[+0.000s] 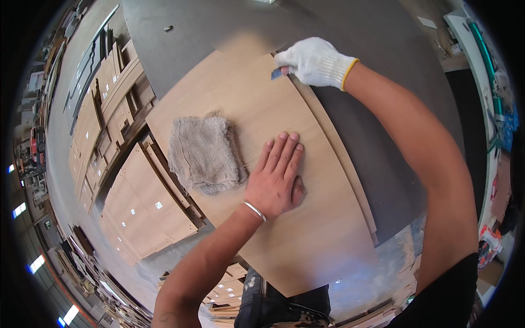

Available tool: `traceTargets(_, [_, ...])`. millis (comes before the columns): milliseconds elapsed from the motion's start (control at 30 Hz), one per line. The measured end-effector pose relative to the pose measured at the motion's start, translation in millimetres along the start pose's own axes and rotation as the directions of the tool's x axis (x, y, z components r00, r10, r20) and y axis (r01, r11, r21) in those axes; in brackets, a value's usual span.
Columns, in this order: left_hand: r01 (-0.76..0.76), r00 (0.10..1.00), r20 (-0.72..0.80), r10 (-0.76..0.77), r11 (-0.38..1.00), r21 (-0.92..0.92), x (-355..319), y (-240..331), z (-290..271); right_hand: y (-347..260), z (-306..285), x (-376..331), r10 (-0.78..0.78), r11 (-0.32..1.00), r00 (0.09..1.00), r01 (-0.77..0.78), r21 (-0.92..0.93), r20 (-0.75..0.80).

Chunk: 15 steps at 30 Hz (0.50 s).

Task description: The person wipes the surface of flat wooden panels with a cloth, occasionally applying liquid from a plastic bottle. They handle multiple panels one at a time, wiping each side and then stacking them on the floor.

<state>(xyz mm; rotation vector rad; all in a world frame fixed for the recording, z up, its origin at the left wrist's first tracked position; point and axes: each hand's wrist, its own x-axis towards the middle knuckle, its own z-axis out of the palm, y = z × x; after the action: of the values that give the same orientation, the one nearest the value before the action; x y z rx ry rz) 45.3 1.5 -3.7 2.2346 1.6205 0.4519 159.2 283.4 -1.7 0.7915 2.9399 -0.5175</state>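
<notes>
A light wood-grain panel point(322, 218) lies on the dark grey worktop, with a second panel edge point(342, 158) showing under its right side. My bare left hand point(278, 177), a silver bangle at the wrist, rests flat on the panel with fingers stretched out. Just left of it sits a folded grey cloth point(202, 153). In a white knit glove with a yellow cuff, my right hand point(317, 63) is closed at the panel's far right edge. It grips a small flat blue-grey blade-like scraper point(277, 73), whose far part is hidden by the fingers.
The dark grey worktop point(377, 136) extends right of and beyond the panel; a small dark object point(168, 28) lies on its far left part. Stacks of wood panels point(150, 213) stand to the left. At the right edge are a pale frame point(471, 65) and a green tube point(481, 46).
</notes>
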Motion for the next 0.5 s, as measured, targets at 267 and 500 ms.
traceTargets(267, [-0.018,0.993,-0.115,0.032,0.993,0.120,2,-2,6,-27,31,-106,-0.016,1.000,1.000,0.016,0.014,-0.009])
traceTargets(500, [-0.035,0.982,-0.170,0.078,0.970,0.241,1,0,11,-62,48,-214,0.022,0.999,0.974,-0.014,-0.036,0.227])
